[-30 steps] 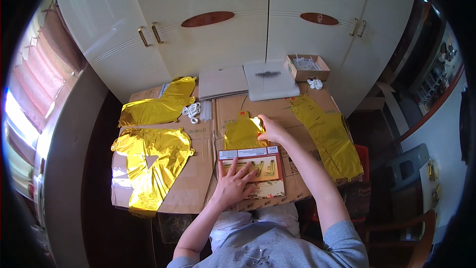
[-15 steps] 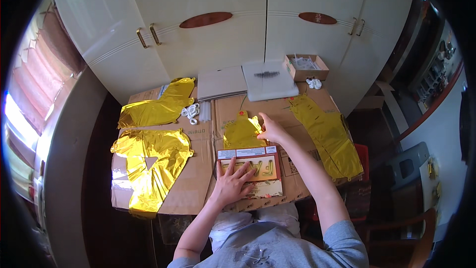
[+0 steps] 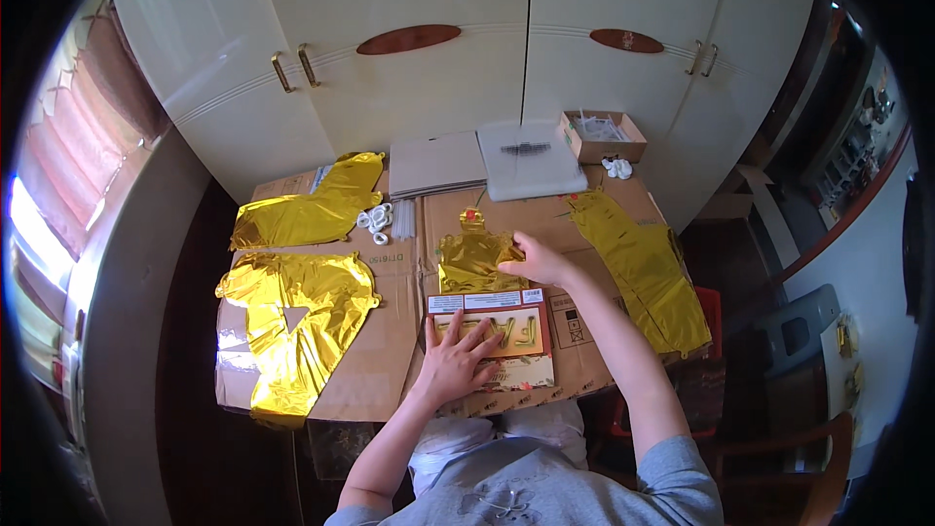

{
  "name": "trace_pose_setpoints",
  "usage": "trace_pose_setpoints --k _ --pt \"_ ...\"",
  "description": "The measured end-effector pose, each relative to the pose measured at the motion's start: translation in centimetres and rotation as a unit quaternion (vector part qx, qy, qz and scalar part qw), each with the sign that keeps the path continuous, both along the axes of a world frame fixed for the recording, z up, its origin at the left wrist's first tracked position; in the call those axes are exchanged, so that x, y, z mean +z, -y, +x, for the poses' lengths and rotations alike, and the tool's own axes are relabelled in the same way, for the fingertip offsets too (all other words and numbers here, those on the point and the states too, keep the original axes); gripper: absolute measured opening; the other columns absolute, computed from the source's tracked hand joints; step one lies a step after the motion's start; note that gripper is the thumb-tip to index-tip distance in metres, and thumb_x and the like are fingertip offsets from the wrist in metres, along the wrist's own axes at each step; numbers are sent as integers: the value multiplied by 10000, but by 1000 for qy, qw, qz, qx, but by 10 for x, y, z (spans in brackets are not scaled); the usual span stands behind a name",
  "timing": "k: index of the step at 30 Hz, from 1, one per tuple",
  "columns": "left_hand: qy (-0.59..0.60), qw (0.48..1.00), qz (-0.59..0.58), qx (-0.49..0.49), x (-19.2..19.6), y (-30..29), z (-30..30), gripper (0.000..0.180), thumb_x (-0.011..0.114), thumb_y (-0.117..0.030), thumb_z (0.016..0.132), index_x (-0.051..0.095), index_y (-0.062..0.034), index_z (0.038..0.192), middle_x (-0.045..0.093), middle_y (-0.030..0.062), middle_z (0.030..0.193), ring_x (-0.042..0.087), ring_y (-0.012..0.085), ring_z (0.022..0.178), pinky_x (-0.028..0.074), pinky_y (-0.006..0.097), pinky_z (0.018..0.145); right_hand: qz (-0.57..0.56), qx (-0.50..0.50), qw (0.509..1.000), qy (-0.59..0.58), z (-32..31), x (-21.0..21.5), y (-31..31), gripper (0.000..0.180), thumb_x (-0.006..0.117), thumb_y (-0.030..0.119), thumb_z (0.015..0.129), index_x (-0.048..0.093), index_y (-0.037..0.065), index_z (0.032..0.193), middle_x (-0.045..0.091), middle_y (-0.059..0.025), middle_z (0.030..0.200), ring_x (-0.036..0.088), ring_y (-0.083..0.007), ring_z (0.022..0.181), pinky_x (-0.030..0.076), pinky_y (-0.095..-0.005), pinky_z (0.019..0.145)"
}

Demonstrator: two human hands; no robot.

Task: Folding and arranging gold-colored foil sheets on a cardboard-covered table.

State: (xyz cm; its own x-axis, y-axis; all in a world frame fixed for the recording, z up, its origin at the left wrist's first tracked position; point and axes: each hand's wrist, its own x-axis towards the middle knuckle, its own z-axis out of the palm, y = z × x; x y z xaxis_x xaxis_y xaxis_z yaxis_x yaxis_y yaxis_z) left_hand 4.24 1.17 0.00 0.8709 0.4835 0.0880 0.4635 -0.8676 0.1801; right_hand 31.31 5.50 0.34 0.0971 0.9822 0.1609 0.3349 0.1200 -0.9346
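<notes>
My left hand lies spread and flat on an orange, red and cream printed package near the table's front edge. A folded piece of gold foil balloon lies just beyond the package's far edge, touching or tucked at it; I cannot tell which. My right hand has its thumb and fingers closed on the right side of this foil. Flat gold foil balloons lie around: one with a triangular hole at near left, a bent one at far left, and a long one at the right.
White ribbon rolls and thin clear straws lie left of centre. At the back are grey cardboard sheets, clear plastic bags, an open box and more white rolls. Cabinets stand behind the table.
My right hand has shifted slightly down and right on the foil, whose surface now looks more crumpled and darker. My left hand stays flat on the package.
</notes>
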Motion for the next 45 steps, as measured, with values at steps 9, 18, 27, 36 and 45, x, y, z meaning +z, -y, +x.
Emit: trace_pose_setpoints --k 9,18,27,36,45 --pt "19 999 29 -4 -8 -2 -1 547 460 -576 926 470 -334 1417 429 6 1493 278 387 1422 86 770 1049 30 58 959 274 -18 47 27 210 667 161 828 685 58 1011 720 -103 1000 696 -274 934 551 -389 839" --pt "-63 994 -83 22 0 -4 -3 452 562 -508 858 681 -163 1124 670 89 1063 580 298 1128 41 699 1107 172 75 921 342 -51 -9 105 150 597 36 841 635 6 983 665 -119 1149 639 -263 1095 524 -364 921" --pt "9 1000 -18 9 -4 -1 -5 368 625 -432 781 712 -82 853 670 93 867 589 301 1048 79 728 1091 119 77 911 387 -59 -32 120 251 574 155 904 594 -26 1076 614 -146 1232 569 -280 1196 456 -377 1023" --pt "60 998 -5 -8 -9 -1 -8 318 658 -375 785 694 -77 889 639 99 1049 544 295 1136 141 701 1102 25 159 859 485 -73 5 149 949 583 693 801 451 -102 1301 280 -272 1509 225 -386 1440 207 -471 1181" --pt "10 976 -189 108 75 -32 -10 294 599 -200 858 627 -29 1095 583 177 1202 490 306 1253 346 469 1105 52 158 838 520 -73 -12 151 773 525 644 861 507 29 1329 357 -230 1481 256 -425 1417 243 -523 1152"
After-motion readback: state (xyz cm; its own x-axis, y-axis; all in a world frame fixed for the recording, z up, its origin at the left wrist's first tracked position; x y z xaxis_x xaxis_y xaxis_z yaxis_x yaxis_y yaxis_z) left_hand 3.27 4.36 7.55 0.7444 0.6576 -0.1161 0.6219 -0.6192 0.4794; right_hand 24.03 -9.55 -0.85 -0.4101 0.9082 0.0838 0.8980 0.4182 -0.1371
